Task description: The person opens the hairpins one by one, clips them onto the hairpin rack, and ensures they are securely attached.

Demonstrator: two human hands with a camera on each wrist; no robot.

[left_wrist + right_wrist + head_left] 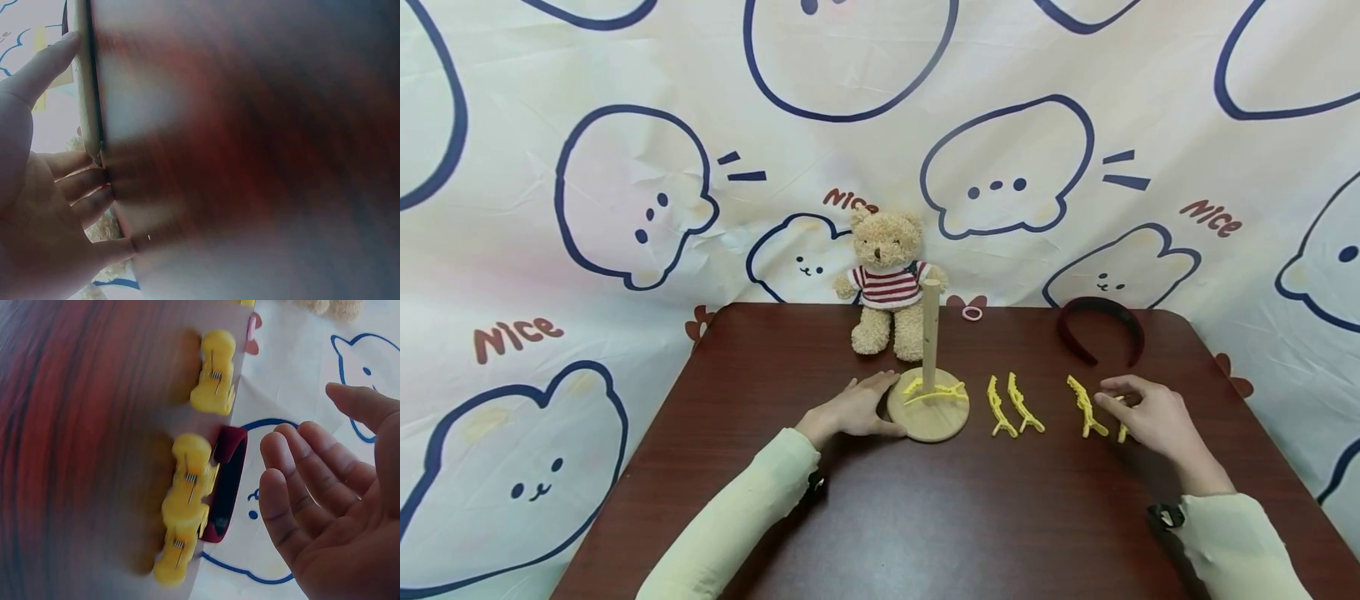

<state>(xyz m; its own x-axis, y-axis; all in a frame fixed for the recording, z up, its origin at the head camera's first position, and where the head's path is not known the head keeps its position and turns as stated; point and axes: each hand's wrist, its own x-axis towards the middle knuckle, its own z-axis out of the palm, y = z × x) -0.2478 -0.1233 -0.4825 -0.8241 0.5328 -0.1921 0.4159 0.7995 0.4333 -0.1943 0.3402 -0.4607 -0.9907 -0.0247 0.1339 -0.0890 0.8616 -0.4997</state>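
Note:
My left hand [863, 407] lies at the left rim of a round wooden base [936, 427] with an upright wooden post [930, 333]. In the left wrist view its thumb and extended fingers touch the base edge. Yellow clip pieces [951, 394] lie on the base around the post. Over the table at the right, my right hand [1153, 415] hovers with loosely bent fingers, nothing between them. Beneath it a yellow hair clip [1122, 432] is partly hidden, and another yellow hair clip [1084, 407] lies just left. Springs show on the yellow hair clips [215, 374] in the right wrist view.
Two more yellow clips [1022, 402] lie between the base and the right hand. A dark red headband [1101, 306] stands at the back right. Behind the post sits a teddy bear [886, 287] in a striped shirt, with a pink ring [972, 313] beside it.

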